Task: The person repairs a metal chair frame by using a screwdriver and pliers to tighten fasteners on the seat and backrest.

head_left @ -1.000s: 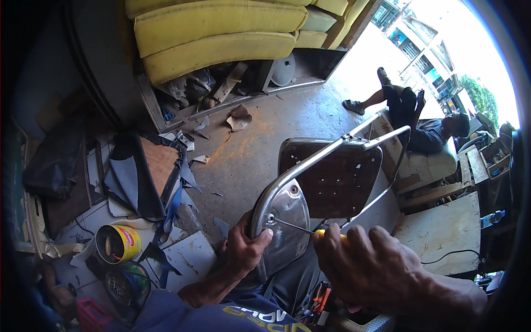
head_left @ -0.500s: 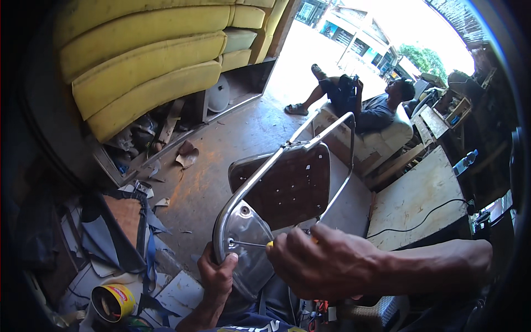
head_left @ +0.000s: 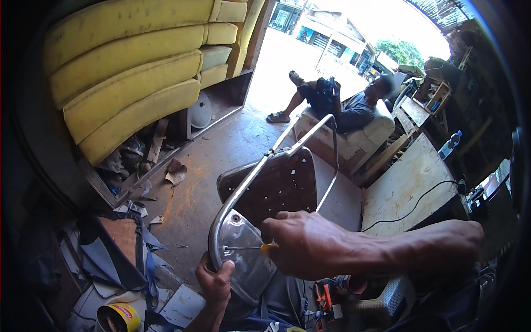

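A folding chair with a bare metal tube frame (head_left: 239, 191) leans across my lap. Its dark seat pan (head_left: 276, 182), dotted with small holes, lies beyond. My left hand (head_left: 217, 281) grips the bent tube beside a shiny metal panel (head_left: 243, 268), thumb on top. In my right hand (head_left: 301, 243) is a screwdriver (head_left: 246, 248), its yellow handle mostly covered by my closed fingers. The thin shaft runs left to a small fastener hole in the panel, and its tip appears to meet it. Another hole sits higher on the panel.
Yellow foam cushions (head_left: 133, 83) are stacked at left. Fabric scraps (head_left: 110, 252) and a yellow can (head_left: 119, 318) lie below them. Someone (head_left: 354, 108) reclines on a worn sofa seat (head_left: 332, 146). At right stands a pale board (head_left: 404, 188) with a black cable. Orange-handled pliers (head_left: 323, 296) lie near my lap.
My right hand has turned over around the screwdriver handle, its back now facing up more. The tip remains at the same hole. The whole view has shifted slightly.
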The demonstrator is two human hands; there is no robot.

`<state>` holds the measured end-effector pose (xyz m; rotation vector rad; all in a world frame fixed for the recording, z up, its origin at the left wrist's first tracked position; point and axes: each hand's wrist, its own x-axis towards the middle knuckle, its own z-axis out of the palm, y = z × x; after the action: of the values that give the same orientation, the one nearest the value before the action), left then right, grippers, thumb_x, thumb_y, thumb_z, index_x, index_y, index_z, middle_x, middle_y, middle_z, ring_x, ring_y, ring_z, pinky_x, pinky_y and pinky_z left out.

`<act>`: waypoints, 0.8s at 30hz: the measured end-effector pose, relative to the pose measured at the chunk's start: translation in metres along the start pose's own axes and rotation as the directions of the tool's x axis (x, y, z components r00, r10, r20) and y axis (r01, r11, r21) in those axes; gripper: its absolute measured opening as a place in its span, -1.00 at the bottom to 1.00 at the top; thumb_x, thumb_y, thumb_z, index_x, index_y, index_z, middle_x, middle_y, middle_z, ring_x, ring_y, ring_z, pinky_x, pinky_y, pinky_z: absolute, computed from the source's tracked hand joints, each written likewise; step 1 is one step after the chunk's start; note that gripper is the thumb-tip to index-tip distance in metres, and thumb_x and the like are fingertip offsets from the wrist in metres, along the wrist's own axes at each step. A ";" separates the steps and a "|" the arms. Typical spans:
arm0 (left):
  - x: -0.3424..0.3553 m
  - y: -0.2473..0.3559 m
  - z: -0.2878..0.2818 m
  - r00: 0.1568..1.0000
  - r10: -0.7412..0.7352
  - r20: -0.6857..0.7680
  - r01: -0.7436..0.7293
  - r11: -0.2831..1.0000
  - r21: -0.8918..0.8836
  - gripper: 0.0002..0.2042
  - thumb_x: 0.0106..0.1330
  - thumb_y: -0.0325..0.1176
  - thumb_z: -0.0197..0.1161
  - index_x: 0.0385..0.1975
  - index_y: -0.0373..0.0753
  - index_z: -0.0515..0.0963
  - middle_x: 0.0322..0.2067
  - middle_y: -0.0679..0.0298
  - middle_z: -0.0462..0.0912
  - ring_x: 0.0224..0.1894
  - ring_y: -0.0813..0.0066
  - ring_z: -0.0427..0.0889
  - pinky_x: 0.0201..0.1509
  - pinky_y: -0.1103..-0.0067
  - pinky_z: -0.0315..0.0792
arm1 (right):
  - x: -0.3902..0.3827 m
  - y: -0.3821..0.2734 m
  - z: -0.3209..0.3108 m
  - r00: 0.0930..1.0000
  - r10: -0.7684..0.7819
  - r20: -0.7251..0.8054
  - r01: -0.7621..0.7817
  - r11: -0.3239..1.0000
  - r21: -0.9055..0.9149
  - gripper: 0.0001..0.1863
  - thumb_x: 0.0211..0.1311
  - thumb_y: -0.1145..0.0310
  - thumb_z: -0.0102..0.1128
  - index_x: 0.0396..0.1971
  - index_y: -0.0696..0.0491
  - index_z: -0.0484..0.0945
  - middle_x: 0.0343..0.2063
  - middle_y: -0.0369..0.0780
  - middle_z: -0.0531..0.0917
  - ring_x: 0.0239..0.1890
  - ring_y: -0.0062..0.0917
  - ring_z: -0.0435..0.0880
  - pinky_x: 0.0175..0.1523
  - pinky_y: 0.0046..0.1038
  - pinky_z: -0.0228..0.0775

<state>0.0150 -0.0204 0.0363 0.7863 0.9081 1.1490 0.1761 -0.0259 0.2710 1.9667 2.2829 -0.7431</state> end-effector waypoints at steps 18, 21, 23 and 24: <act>0.003 0.008 -0.004 0.999 0.023 -0.044 -0.022 0.999 0.025 -0.83 0.03 -0.55 0.29 -0.34 -0.33 0.57 -0.49 0.37 0.56 -0.45 0.64 0.50 -0.28 0.60 0.43 | 0.011 -0.008 -0.013 0.980 0.116 0.160 -0.118 0.993 0.001 -0.74 0.32 0.42 0.21 -0.10 0.27 0.51 -0.43 0.05 0.67 -0.51 -0.23 0.73 -0.48 -0.20 0.57; 0.002 0.007 -0.002 0.999 0.033 -0.038 -0.032 0.999 0.041 -0.83 0.01 -0.53 0.30 -0.36 -0.34 0.56 -0.49 0.37 0.57 -0.46 0.63 0.51 -0.29 0.60 0.44 | -0.002 -0.006 -0.009 0.998 -0.064 0.010 0.065 0.991 -0.121 -0.77 0.33 0.45 0.18 -0.26 0.37 0.51 -0.48 0.09 0.63 -0.49 -0.12 0.71 -0.48 -0.18 0.58; 0.000 0.000 -0.005 0.999 0.044 -0.025 -0.042 0.998 0.055 -0.83 0.01 -0.52 0.30 -0.37 -0.34 0.56 -0.50 0.36 0.57 -0.46 0.62 0.52 -0.29 0.59 0.45 | -0.010 -0.004 -0.007 0.951 -0.309 0.029 0.294 0.866 -0.404 -0.73 0.32 0.42 0.20 -0.18 0.37 0.52 -0.42 0.05 0.63 -0.47 -0.24 0.69 -0.49 -0.24 0.59; 0.003 -0.002 -0.004 0.999 0.048 -0.022 -0.047 0.998 0.034 -0.82 0.01 -0.50 0.30 -0.36 -0.36 0.56 -0.51 0.35 0.57 -0.48 0.61 0.53 -0.29 0.60 0.45 | -0.011 -0.003 -0.005 0.903 -0.424 0.071 0.396 0.755 -0.522 -0.70 0.32 0.41 0.21 -0.14 0.38 0.52 -0.39 0.03 0.63 -0.46 -0.30 0.69 -0.50 -0.27 0.60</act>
<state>0.0132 -0.0178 0.0321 0.8274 0.9335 1.1888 0.1767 -0.0347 0.2796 1.2668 2.6106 -0.0336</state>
